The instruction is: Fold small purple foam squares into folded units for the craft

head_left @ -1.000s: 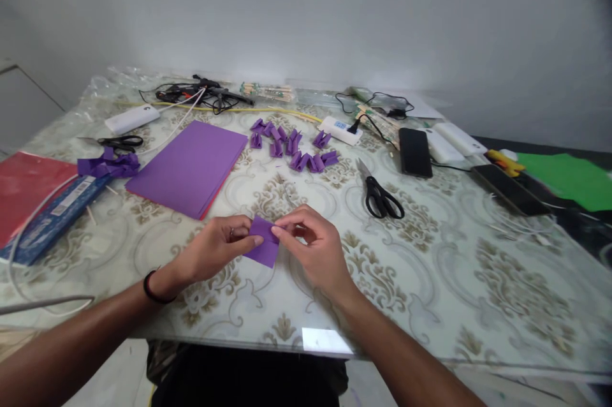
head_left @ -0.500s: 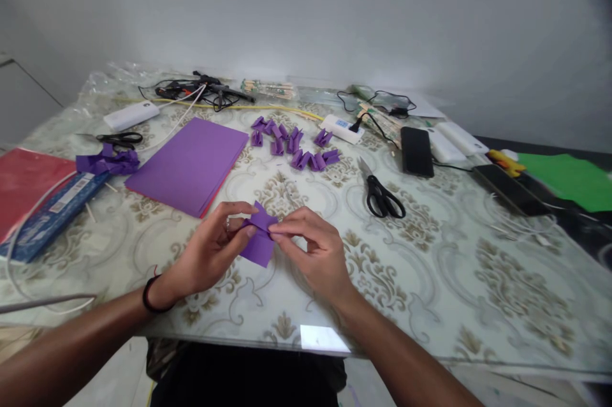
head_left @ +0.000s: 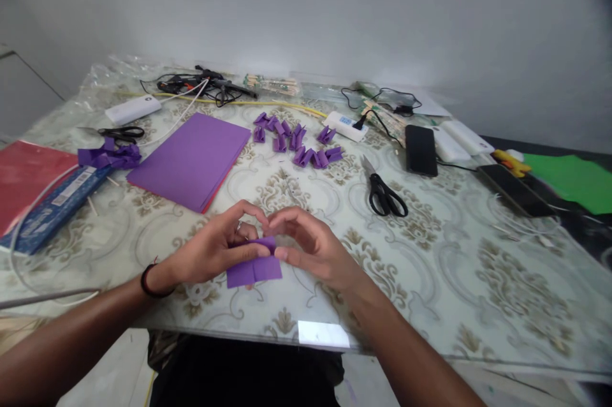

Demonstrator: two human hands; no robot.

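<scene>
I have the purple paper piece [head_left: 253,273] just above the near edge of the patterned table [head_left: 444,311], between both hands. My left hand [head_left: 222,246] pinches it, thumb on top, index finger arched above. My right hand [head_left: 318,247] has its thumb at the paper's right edge and its index finger arched near the left one; whether it grips the sheet, I can't tell.

Beyond are the folded purple pieces [head_left: 299,142], loosely grouped. Left of them lies the purple sheet stack [head_left: 191,158], red showing at its edge; to the right are the black-handled scissors [head_left: 385,195].

Behind the scissors, the white power strip [head_left: 345,126] bears a blue-and-white label, too small for me to read. At far left, the blue packet [head_left: 57,206] has a white barcode panel and pale lettering, too blurred to make out. Purple scraps [head_left: 109,155] lie over its upper end. I can read no brand on the black phone [head_left: 421,150].
</scene>
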